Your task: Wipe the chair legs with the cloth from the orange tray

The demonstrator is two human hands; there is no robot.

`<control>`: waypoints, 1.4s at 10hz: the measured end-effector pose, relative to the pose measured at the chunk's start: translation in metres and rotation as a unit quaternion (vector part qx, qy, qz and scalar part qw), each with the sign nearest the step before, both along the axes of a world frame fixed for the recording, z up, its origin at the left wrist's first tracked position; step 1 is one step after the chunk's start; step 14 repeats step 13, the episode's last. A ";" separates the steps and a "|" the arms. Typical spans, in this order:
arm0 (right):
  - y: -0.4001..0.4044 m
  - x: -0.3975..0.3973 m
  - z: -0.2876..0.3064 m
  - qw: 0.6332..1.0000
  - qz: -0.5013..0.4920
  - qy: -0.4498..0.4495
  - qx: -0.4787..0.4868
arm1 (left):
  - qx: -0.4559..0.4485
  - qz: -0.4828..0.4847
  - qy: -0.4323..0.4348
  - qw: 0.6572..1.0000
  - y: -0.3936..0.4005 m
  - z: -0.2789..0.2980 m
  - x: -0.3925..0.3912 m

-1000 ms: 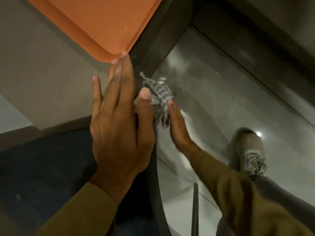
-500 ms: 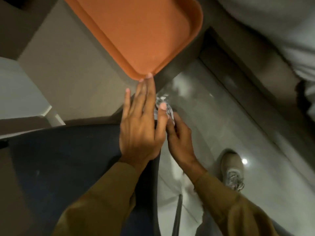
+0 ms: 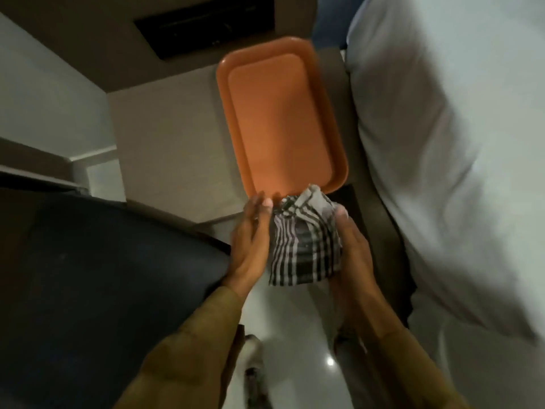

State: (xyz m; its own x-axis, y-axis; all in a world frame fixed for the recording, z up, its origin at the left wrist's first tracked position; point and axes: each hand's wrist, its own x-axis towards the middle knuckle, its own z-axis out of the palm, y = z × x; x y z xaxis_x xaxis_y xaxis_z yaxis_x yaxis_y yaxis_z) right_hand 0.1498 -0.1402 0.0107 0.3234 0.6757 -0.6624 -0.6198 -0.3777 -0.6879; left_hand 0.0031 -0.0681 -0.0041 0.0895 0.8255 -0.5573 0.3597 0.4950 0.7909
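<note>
Bedding (image 3: pixel 460 149): a pale, rumpled mass fills the right side, well apart from the work.
Chair (image 3: pixel 97 278): its dark seat fills the lower left; no leg shows in this view, whereas a second ago a thin dark leg stood just below the hands.
Orange tray (image 3: pixel 274 110): bare, resting on a beige surface (image 3: pixel 165 137); the whole rim is now in view where only its near corner showed before, so the head has lifted.
Cloth (image 3: pixel 305 246): the checked cloth, half a second ago a small wad low by the chair edge, now hangs opened out between both hands, its top just touching the tray's near corner.
Left hand (image 3: pixel 250 243): flat against the cloth's left side, fingers together and extended, fingertips at the tray rim.
Right hand (image 3: pixel 354 255): supports the cloth's right side, thumb pressed on the fabric; the other fingers are hidden behind it, so their closure cannot be told.
Meaning for the task: the hands have risen from leg level to tray level, so wiping looks finished or paused; the likely step is folding the cloth or returning it to the tray.
</note>
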 end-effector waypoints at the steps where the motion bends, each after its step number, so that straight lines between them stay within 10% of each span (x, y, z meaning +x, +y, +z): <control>1: 0.021 0.021 0.013 1.000 0.016 0.007 0.026 | -0.191 0.033 -0.200 0.960 0.008 0.020 0.024; 3: 0.054 0.057 0.027 0.993 0.092 -0.075 0.029 | -0.160 0.195 -0.253 0.934 0.012 0.033 0.045; 5: 0.065 0.073 -0.002 0.946 0.203 -0.251 0.000 | -0.088 0.243 -0.119 0.959 0.028 0.023 0.044; 8: 0.109 0.075 -0.044 0.886 0.247 -0.389 0.044 | 0.095 0.032 0.095 0.990 0.073 -0.012 0.052; 11: 0.131 0.077 -0.070 0.659 0.508 -0.552 -0.056 | 0.044 -0.048 0.193 0.979 0.087 -0.053 0.060; 12: 0.136 0.070 -0.063 0.607 0.542 -0.574 -0.090 | 0.037 -0.200 0.344 0.917 0.083 -0.060 0.066; 14: 0.137 0.068 -0.049 0.583 0.528 -0.611 -0.085 | 0.075 -0.187 0.418 0.886 0.082 -0.042 0.072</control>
